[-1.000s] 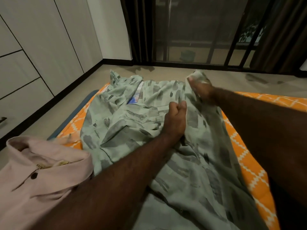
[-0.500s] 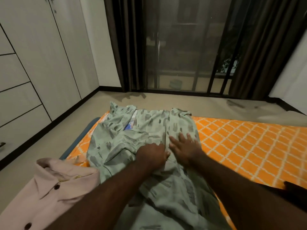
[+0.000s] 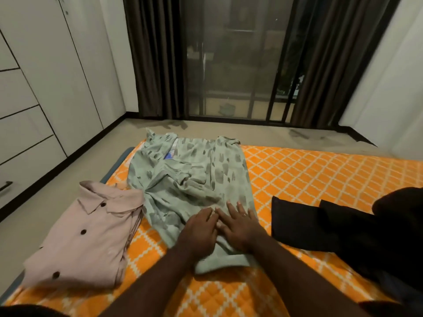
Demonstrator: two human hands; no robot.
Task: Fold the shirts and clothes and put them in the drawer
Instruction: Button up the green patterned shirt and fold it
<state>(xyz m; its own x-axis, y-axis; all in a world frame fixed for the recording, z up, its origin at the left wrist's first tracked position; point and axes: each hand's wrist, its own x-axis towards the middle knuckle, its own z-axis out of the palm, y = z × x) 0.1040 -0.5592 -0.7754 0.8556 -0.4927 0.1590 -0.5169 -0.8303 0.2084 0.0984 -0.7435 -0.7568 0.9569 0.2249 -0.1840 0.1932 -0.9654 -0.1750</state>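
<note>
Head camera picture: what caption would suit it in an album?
Both hands, left and right, press flat on a green patterned shirt spread over an orange mattress.

Patterned shirt (image 3: 192, 179) lies on mattress (image 3: 309, 175), between buttoned shirt (image 3: 84, 234) and trousers (image 3: 320, 227).

Left hand (image 3: 198, 233) — palm down, fingers straight and together, pointing forward, forearm bare and reaching up from below. Right hand (image 3: 238, 226) — just beside it, palm down, fingers spread flat, a ring on one finger; index fingertips of both nearly touching.
</note>
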